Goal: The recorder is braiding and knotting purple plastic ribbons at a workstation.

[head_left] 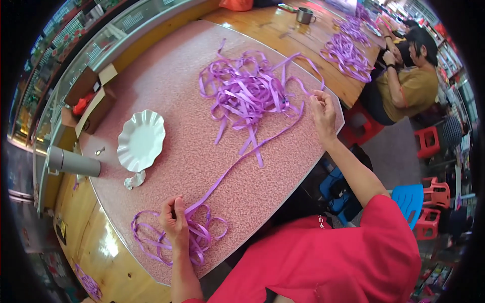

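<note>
A large tangled heap of purple ribbon (247, 88) lies on the pink speckled tabletop (262, 184). My right hand (325, 112), at the table's right edge, has its fingers pinched on a ribbon that loops out of the heap. Near the front left edge my left hand (174, 219) is closed around a purple strand. That strand (222, 178) runs from the left hand up and right past the heap toward the right hand. Beneath and beside the left hand lies a smaller loose pile of ribbon (199, 240).
On the left side stand a white scalloped plate (141, 141), a crumpled tissue (135, 180), a grey thermos (74, 161) and an open cardboard box (93, 103). A metal mug (304, 15) and more ribbon (348, 56) sit on the far wooden table, beside a seated person (411, 76).
</note>
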